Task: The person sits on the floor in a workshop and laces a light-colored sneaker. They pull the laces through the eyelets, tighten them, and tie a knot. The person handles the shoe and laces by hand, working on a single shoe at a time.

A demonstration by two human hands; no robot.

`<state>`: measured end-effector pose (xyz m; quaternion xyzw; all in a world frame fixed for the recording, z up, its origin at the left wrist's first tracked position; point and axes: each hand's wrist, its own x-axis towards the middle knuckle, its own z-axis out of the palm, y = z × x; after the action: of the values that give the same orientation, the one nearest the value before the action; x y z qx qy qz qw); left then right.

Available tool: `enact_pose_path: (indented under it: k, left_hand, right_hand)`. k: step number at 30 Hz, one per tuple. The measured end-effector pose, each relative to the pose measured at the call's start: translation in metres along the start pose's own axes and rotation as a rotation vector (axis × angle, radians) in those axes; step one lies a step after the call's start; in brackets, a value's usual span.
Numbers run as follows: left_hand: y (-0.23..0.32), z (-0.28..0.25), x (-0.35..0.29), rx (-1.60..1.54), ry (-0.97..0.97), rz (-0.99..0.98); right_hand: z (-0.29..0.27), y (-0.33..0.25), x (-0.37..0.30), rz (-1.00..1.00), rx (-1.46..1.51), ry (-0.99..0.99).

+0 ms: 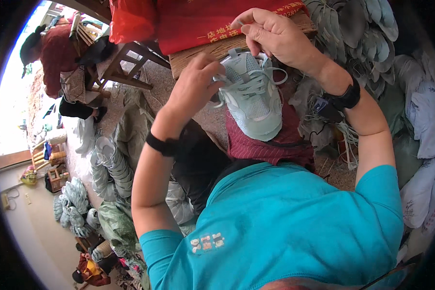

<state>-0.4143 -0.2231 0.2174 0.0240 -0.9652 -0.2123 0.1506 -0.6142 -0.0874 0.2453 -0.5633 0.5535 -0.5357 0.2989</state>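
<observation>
A pale mint-green sneaker sits before me with its toe toward my body and its heel against the wooden table edge. Its laces criss-cross the tongue, and a loose loop curves out on the right side. My left hand is closed at the shoe's left side, thumb and fingers pinching the shoelace by the collar. Raised above the heel, my right hand is closed too, a small grey lace tip showing between thumb and forefinger. Dark red striped cloth lies under the shoe across my lap.
A wooden table carries a red printed cloth and a red plastic bag. Shoe uppers are heaped at the right, near white sacks. Stacked shoes stand at left. Other people sit farther left.
</observation>
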Motion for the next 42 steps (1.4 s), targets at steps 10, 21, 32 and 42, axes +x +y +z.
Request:
enact_pose_path:
  k: [10,21,32,42]
  left_hand:
    - [-0.011,0.039,-0.001,-0.247,0.017,-0.355]
    - [0.043,-0.030,0.054,-0.563,0.785,-0.157]
    - [0.068,0.039,0.028,-1.126,0.610,-0.316]
    - [0.051,0.027,0.016,-1.201,0.609,-0.506]
  right_hand:
    - [-0.001,0.009,-0.017,0.132,-0.047,-0.031]
    - [0.003,-0.052,0.003,-0.083,0.181,-0.142]
    - [0.029,-0.016,0.013,-0.246,-0.072,0.223]
    - [0.013,-0.001,0.003,0.147,0.656,0.139]
